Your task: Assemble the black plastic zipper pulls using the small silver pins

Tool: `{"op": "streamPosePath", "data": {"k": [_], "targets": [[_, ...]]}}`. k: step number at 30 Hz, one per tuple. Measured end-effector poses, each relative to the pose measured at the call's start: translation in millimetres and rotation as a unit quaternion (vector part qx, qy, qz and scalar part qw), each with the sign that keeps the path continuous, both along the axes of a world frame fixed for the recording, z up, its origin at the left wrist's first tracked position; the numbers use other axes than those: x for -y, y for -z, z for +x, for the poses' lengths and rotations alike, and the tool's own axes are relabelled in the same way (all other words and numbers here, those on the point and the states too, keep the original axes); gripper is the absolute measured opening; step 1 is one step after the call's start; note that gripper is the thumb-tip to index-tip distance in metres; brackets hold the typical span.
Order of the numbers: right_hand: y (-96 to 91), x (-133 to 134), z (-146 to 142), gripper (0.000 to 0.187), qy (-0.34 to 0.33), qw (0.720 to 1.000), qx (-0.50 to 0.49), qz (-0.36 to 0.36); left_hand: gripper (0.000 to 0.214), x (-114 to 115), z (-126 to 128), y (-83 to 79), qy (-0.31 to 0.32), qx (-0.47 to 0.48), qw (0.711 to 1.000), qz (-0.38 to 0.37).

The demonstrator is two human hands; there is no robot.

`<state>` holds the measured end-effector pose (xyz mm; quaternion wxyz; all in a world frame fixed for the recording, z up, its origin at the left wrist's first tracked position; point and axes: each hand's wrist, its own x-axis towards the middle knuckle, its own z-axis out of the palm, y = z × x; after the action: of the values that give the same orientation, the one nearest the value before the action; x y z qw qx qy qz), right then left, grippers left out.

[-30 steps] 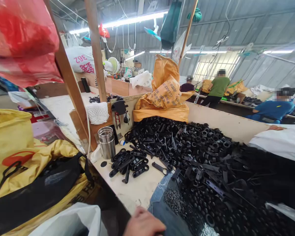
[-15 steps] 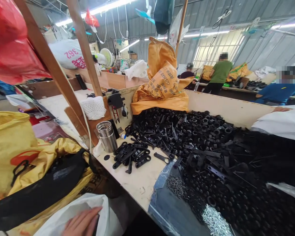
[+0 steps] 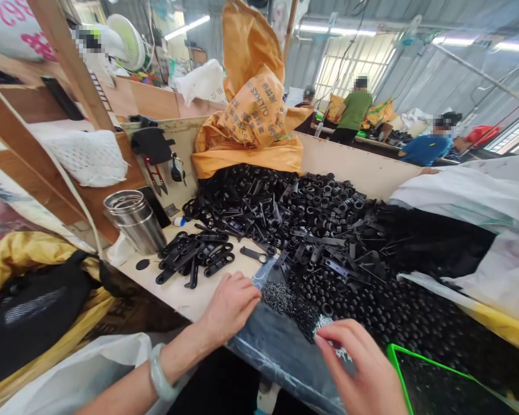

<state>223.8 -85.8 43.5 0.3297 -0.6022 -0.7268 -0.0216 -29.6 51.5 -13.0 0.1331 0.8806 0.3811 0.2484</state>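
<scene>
My left hand, a pale bangle on its wrist, rests at the bench's front edge with its fingers curled closed; what they hold, if anything, is hidden. Just beyond it lies a heap of small dark screws. My right hand hangs over a pile of silver pins or screws, thumb and forefinger closed in a pinch. Anything between those fingertips is too small to name. Left of the screws are flat black plastic arms with ringed ends, beside one single arm.
A large mound of black plastic parts spills from an orange sack. Small round black pieces spread rightward. A steel cup stands at left, a green-rimmed tray at lower right. A white sack hangs open below. Co-workers are behind.
My left hand has left the white sack and come up to the bench edge. My right hand has entered view above the silver pile. The view has turned right and downward.
</scene>
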Motion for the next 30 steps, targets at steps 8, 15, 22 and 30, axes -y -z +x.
{"op": "streamPosePath", "data": {"k": [8,15,22,30], "targets": [[59.3,-38.0,-18.7,0.036,-0.006,0.992,0.114,-0.058,0.015,23.5,28.4,9.7,0.011,-0.022,0.998,-0.049],[69.8,-49.6,-20.9,0.037,0.022,0.985,0.161,-0.053,0.008,21.8,56.2,6.5,0.031,-0.041,0.998,-0.038],[67.3,-42.3,-20.4,0.030,-0.034,0.989,0.126,-0.064,0.016,24.9,40.2,11.5,0.047,-0.045,0.996,-0.055],[74.4,-36.2,-21.4,0.027,-0.076,0.991,0.069,-0.090,0.017,31.2,18.7,8.1,0.021,0.014,0.992,-0.125]]}}
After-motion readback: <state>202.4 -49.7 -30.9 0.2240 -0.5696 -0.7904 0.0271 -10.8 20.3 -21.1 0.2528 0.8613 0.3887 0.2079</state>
